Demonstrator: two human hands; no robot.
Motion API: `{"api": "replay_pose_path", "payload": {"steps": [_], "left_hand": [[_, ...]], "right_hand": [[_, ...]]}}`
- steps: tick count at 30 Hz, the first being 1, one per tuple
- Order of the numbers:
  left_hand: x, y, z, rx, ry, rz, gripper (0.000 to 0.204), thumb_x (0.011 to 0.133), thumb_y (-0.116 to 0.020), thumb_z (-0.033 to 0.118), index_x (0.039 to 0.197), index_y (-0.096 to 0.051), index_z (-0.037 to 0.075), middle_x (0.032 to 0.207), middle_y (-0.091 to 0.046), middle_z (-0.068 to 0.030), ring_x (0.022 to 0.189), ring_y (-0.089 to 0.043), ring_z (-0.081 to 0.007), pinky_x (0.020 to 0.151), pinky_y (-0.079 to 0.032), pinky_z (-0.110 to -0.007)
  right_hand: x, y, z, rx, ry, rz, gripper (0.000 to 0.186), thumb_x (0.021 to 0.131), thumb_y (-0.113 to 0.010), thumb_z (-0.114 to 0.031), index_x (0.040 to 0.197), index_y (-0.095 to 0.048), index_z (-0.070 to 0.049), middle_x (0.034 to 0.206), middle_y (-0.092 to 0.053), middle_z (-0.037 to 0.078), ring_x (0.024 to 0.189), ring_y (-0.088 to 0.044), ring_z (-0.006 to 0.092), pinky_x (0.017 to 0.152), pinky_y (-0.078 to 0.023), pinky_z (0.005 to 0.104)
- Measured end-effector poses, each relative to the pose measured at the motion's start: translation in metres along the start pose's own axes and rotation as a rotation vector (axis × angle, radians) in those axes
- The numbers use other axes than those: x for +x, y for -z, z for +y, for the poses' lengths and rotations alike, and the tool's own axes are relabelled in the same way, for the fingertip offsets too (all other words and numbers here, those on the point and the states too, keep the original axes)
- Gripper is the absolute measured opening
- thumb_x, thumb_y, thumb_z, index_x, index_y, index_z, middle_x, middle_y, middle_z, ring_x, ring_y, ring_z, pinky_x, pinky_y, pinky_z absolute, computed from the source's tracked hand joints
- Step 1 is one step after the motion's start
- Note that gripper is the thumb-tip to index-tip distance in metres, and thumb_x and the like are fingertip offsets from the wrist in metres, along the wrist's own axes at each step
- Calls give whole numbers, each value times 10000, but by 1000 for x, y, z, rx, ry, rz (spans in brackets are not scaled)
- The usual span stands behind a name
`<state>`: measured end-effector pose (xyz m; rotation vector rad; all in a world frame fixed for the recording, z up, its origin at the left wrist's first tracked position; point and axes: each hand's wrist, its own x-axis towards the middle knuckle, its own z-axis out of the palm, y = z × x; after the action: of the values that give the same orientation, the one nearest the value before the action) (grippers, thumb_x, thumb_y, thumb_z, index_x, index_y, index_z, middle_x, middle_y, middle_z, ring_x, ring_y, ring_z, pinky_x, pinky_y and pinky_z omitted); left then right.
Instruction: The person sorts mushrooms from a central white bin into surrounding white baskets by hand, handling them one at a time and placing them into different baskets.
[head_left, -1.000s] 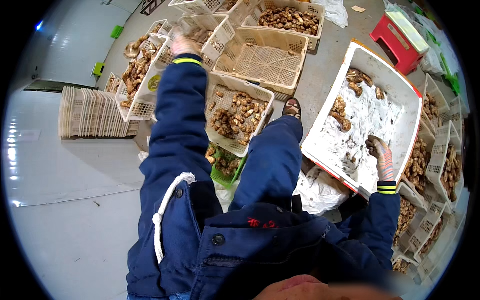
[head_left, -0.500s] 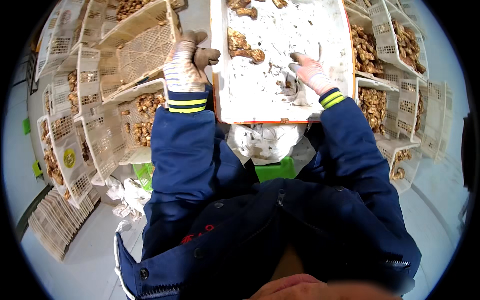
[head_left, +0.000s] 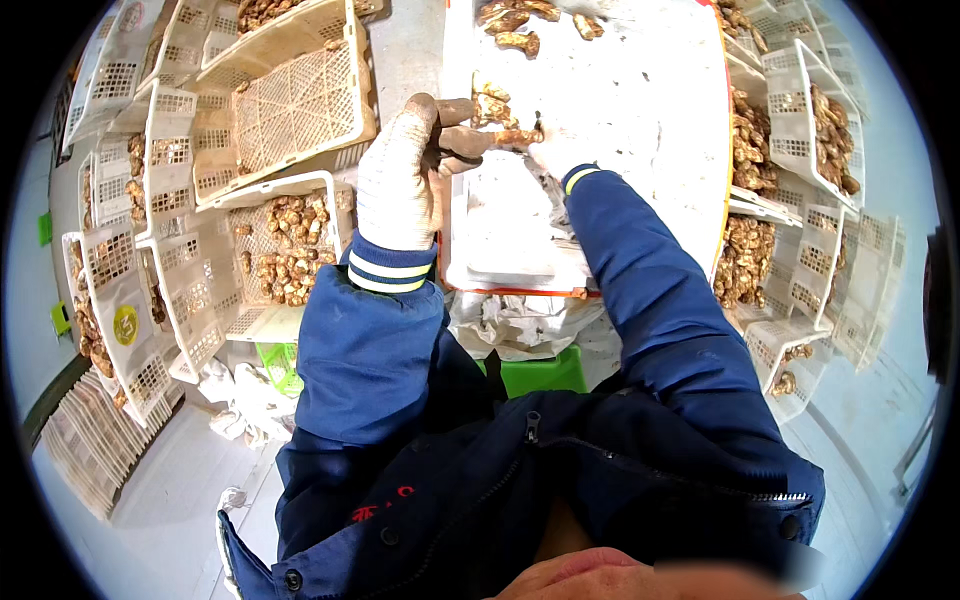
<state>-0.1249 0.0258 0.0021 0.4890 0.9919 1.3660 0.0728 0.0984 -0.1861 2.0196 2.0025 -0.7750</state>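
Closest to my chest, my blue jacket sleeves (head_left: 370, 350) run up from the lower edge toward a big white tray (head_left: 640, 120) with an orange rim that sits straight ahead of me. My left hand (head_left: 400, 180), in a white knit glove with brown-stained tips, lies at the tray's near left corner; its fingers (head_left: 455, 145) are curled and pinched on a brown mushroom piece (head_left: 505, 135) held just over the tray's white lining. My right hand is mostly hidden: only its striped cuff (head_left: 580, 178) shows just beside that piece, so I cannot tell whether those fingers are clenched or loose. Under the tray's near edge sits crumpled white paper (head_left: 510, 325), and a green stool (head_left: 530, 370) shows below it.

Left of my left forearm is a white slotted basket (head_left: 285, 245) holding brown mushrooms, and beyond it an empty slotted basket (head_left: 300, 105) tilted against others. Farther up the tray, a few loose mushrooms (head_left: 510, 25) lie near its far edge. Right of the tray stand more white baskets with mushrooms (head_left: 830, 120). Far off at lower left, a stack of flat baskets (head_left: 85, 440) rests on the pale floor.
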Motion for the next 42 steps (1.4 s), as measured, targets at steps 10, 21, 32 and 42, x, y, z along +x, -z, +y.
{"api": "replay_pose_path", "payload": {"steps": [10,21,32,42], "left_hand": [[-24,-64,-38,-25,481,-456,343,879,-574,185,1107,-538,-68,913,-620,-124,771,-599,-172,700,-495,-268],[-45,-109,-69,383,302,-398,309,809,-616,184,1034,-601,-27,731,-584,-40,574,-473,-74,520,-383,-205],[-49,-122,-74,461,238,-418,226,797,-619,167,947,-636,-2,633,-564,-8,420,-385,-37,380,-283,-187],[-34,-109,-76,551,363,-592,413,878,-559,338,1111,-565,-3,828,-599,-39,623,-495,-79,552,-396,-205]], "right_hand": [[-163,201,21,207,923,554,564,697,-647,-110,1242,-510,-155,1191,-522,146,1054,-527,340,912,-444,408],[-209,178,69,1320,526,135,615,762,-620,-109,1313,-381,25,1284,-459,131,1189,-441,220,1003,-357,312],[-201,162,77,1298,444,160,493,764,-621,-84,1233,-497,-2,1160,-557,114,1071,-522,175,943,-420,282],[-200,172,80,1044,493,248,526,749,-599,-53,1261,-480,-36,1144,-564,122,1079,-526,187,948,-417,295]]}}
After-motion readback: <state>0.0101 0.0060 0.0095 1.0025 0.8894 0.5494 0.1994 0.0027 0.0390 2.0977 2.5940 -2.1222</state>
